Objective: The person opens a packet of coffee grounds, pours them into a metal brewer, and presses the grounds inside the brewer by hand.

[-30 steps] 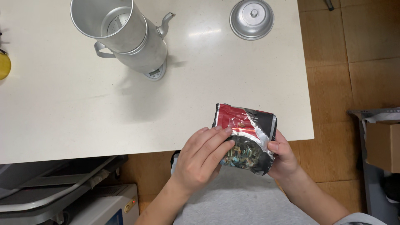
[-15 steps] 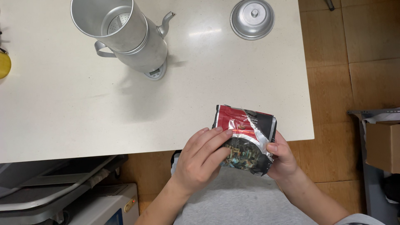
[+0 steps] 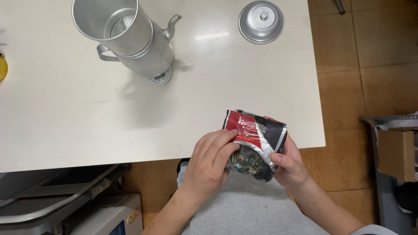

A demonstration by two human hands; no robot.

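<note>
Both hands hold a crinkled foil pouch (image 3: pixel 256 139), red and black on top with a dark patterned lower part, at the near edge of the white table (image 3: pixel 65 109). My left hand (image 3: pixel 211 163) grips its left side, fingers laid across the front. My right hand (image 3: pixel 289 163) pinches its right edge, thumb on the front. The pouch's top looks rolled or folded shut.
A tall aluminium pot with a spout, handle and perforated insert (image 3: pixel 130 37) stands on a small scale (image 3: pixel 160 78) at the far left. Its round metal lid (image 3: pixel 261 21) lies at the far right. A yellow object (image 3: pixel 2 67) shows at the left edge. A cardboard box (image 3: pixel 396 152) sits on the floor at right.
</note>
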